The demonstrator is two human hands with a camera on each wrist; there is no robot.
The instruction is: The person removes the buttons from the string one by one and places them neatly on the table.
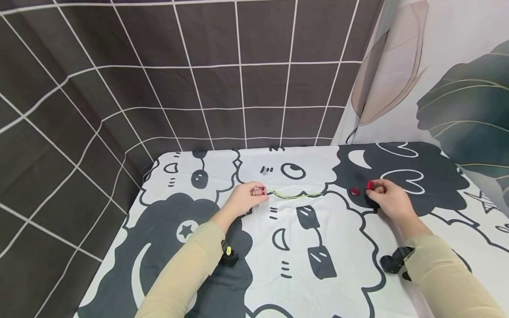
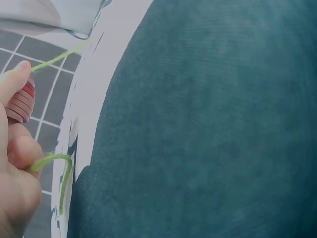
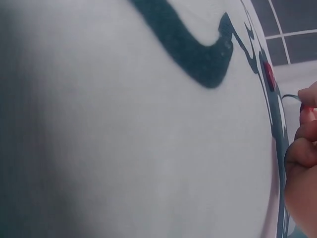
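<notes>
Near the middle of the cloth-covered table, my left hand (image 1: 243, 199) grips a short stack of red and pinkish buttons (image 1: 259, 191) between thumb and fingers. A green string (image 1: 292, 197) runs from the stack to the right across the cloth; in the left wrist view its other end (image 2: 63, 186) hangs below the curled fingers. Farther right, my right hand (image 1: 391, 201) pinches a red button (image 1: 370, 185) at its fingertips. Another red button (image 1: 355, 191) lies on the dark patch just left of that hand. Fingers hide most of the held button in the right wrist view.
The cloth (image 1: 294, 287) carries black-and-white cartoon sheep. Behind and to the left hangs a dark curtain (image 1: 207, 88) with a white grid. A leaf-printed curtain (image 1: 457, 79) borders the right back. Black devices are strapped to both wrists.
</notes>
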